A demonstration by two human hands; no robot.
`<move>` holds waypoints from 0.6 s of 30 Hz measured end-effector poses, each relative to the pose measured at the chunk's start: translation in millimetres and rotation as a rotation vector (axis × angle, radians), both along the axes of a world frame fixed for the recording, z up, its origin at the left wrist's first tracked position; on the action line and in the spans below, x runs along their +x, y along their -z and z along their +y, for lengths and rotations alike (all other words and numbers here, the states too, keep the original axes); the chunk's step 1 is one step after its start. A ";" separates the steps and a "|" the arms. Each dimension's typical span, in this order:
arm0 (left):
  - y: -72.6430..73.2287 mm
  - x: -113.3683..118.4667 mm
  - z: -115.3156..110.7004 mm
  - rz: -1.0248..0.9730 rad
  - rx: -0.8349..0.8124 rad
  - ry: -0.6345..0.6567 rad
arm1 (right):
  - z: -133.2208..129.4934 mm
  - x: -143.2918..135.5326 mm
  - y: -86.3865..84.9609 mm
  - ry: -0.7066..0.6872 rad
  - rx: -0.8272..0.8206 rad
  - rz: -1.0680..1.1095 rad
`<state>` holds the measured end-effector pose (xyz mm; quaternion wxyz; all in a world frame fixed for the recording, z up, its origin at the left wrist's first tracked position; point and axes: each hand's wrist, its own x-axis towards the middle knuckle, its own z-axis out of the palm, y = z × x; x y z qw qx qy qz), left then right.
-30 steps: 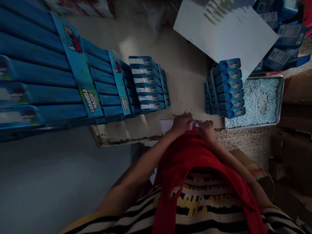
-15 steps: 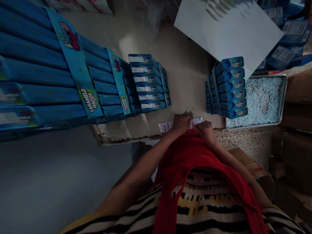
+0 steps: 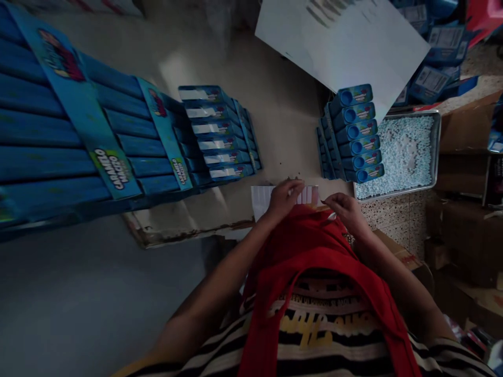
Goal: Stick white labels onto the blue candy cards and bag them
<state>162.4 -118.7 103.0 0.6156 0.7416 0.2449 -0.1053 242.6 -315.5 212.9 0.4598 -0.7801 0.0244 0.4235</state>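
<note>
the left hand (image 3: pixel 283 199), half curled, lies over a white sheet (image 3: pixel 261 198) at the near edge of the table (image 3: pixel 291 125); the right hand (image 3: pixel 348 210), fingers bent, hovers just beside it. whether either one grips anything, i cannot tell. blue boxes (image 3: pixel 359 131) stand beside the tray (image 3: pixel 437 152).

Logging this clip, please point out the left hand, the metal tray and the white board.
Left hand (image 3: pixel 281 199): head view, back of the hand.
Metal tray (image 3: pixel 438 149): head view, right rim.
White board (image 3: pixel 346 50): head view, bare middle.
</note>
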 end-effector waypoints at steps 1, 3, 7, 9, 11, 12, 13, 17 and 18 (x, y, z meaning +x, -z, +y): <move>-6.6 -0.9 -4.6 0.027 -0.216 -0.052 | 1.5 3.5 -6.3 0.016 0.024 0.040; -19.6 -0.5 -12.8 0.101 -0.607 -0.100 | 3.7 9.7 -18.0 0.041 0.040 0.091; -44.6 3.3 -17.4 0.115 -0.833 -0.219 | 6.2 18.3 -41.1 0.065 0.024 0.100; -58.3 4.6 -14.4 0.079 -0.778 -0.272 | 7.7 20.3 -52.6 0.061 0.039 0.100; -73.9 6.2 -10.0 0.049 -0.739 -0.285 | 9.2 21.5 -64.4 0.053 0.059 0.096; -82.5 7.8 -7.7 0.032 -0.731 -0.279 | 9.9 22.5 -70.7 0.046 0.063 0.088; -91.4 10.3 -5.6 0.015 -0.726 -0.275 | 10.4 24.4 -77.3 0.035 0.060 0.073; -125.2 35.1 0.7 -0.072 -0.662 -0.313 | 14.8 51.5 -107.1 -0.065 -0.040 -0.177; -131.9 46.1 1.7 -0.097 -0.638 -0.327 | 17.7 64.9 -114.4 -0.110 -0.083 -0.284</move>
